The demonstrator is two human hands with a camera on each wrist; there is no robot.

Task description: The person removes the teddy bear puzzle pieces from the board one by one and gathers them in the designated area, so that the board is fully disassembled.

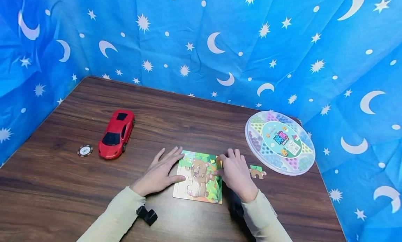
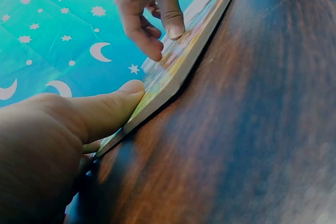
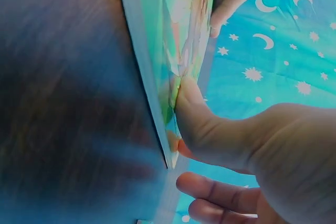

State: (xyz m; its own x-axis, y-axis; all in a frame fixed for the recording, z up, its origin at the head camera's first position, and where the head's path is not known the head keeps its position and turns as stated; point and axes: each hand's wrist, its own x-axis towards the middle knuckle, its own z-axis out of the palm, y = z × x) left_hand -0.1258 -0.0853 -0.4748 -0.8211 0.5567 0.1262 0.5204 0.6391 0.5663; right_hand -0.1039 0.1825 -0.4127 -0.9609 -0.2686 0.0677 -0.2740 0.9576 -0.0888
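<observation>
A bear jigsaw puzzle (image 1: 198, 179) lies in its flat tray on the wooden table. My left hand (image 1: 161, 172) is spread along its left side, with the thumb resting on the puzzle's surface near the edge. On the upper right part of the puzzle, my right hand (image 1: 236, 172) pinches a puzzle piece (image 3: 175, 90) between thumb and index finger, its edge standing slightly proud at the thumb; its other fingers are bent beyond the tray's edge. Another loose brown and green piece (image 1: 257, 172) lies on the table, right of that hand.
A red toy car (image 1: 117, 134) and a poker chip (image 1: 85, 151) sit at the left. On the right lies a round, lidded Chinese checkers set (image 1: 280, 143). Blue cloth (image 1: 188, 43) with moons and stars hangs round the table's far sides.
</observation>
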